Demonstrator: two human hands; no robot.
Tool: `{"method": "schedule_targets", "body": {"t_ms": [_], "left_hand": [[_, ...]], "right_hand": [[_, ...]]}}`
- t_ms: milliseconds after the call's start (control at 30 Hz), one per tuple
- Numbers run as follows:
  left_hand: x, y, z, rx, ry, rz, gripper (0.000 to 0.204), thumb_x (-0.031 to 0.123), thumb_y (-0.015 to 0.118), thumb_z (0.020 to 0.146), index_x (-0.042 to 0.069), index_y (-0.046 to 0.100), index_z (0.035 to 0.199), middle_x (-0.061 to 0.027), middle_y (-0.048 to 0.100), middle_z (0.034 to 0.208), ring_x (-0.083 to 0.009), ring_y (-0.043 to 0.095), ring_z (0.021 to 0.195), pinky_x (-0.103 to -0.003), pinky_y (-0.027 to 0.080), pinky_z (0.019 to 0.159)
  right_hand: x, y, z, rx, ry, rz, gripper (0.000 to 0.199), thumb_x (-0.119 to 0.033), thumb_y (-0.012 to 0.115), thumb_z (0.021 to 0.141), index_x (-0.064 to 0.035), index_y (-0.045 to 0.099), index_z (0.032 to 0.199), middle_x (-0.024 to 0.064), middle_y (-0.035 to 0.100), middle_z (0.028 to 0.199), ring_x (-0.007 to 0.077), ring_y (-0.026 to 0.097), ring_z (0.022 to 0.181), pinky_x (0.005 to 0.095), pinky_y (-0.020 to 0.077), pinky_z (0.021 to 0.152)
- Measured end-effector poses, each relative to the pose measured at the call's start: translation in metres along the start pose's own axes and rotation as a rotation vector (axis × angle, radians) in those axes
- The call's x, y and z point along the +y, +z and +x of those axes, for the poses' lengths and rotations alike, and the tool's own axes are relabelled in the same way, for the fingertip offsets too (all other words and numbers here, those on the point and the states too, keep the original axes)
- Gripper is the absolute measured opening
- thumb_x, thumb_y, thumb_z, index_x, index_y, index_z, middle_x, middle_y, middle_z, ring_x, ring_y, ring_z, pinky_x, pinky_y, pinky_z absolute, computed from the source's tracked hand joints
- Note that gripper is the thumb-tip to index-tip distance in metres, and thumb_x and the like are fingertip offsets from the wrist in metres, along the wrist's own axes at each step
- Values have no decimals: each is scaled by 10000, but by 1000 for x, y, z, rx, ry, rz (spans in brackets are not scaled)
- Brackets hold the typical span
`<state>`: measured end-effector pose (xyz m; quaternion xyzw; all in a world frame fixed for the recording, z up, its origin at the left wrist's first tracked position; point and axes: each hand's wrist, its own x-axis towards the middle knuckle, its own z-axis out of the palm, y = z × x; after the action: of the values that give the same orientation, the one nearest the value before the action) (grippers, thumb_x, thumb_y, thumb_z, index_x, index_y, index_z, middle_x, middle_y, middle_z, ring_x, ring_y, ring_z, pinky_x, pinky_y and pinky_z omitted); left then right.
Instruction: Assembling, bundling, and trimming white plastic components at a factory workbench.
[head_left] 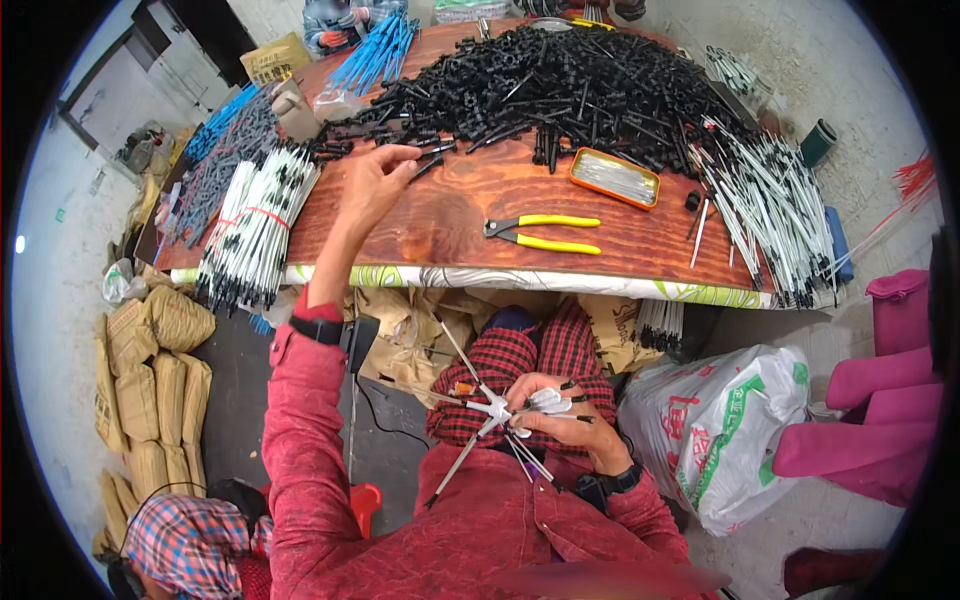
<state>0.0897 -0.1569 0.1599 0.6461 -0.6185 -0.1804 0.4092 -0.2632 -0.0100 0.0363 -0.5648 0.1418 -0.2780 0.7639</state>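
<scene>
My left hand reaches over the table, thumb and forefinger pinched at the near end of a slim black plastic piece. Another black piece lies just beyond the fingertips. Over my lap, my right hand is closed on a white star-shaped hub with rods. Thin grey-white rods with black ends radiate from it, several toward the left and below. White parts show between the right fingers, and the palm hides the rest. Yellow-handled pliers lie on the tabletop, right of my left hand.
A large heap of black plastic parts covers the table's far side. An orange-rimmed tin holds thin metal pins. White rod bundles lie left, loose white rods right. A white sack stands right of my knees. Another person sits opposite.
</scene>
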Motion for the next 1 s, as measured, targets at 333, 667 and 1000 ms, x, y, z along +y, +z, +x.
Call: {"method": "schedule_targets", "body": {"t_ms": [333,667,1000], "left_hand": [[-52,88,98,74,168,371,342,224,702,855,89,703,1170,-86,702,976,-219,668,865,-341,515,743],[-43,114,98,209,475,681,314,306,732,816,198,738,1110,-102,626,948,-308,624,884,-392,515,781],[11,107,69,57,483,789,381,213,758,770,132,688,1135,-135,605,992,-337,598,1009,-440,488,803]], "right_hand": [[-11,-18,1,10,64,120,112,-23,678,885,10,620,974,64,652,968,133,637,900,281,509,784],[15,-36,6,23,-65,209,99,-3,659,884,1,606,968,61,642,950,141,635,885,285,513,782],[1,-30,8,35,-118,39,172,-11,739,837,-6,614,955,58,657,908,139,643,848,288,513,758]]}}
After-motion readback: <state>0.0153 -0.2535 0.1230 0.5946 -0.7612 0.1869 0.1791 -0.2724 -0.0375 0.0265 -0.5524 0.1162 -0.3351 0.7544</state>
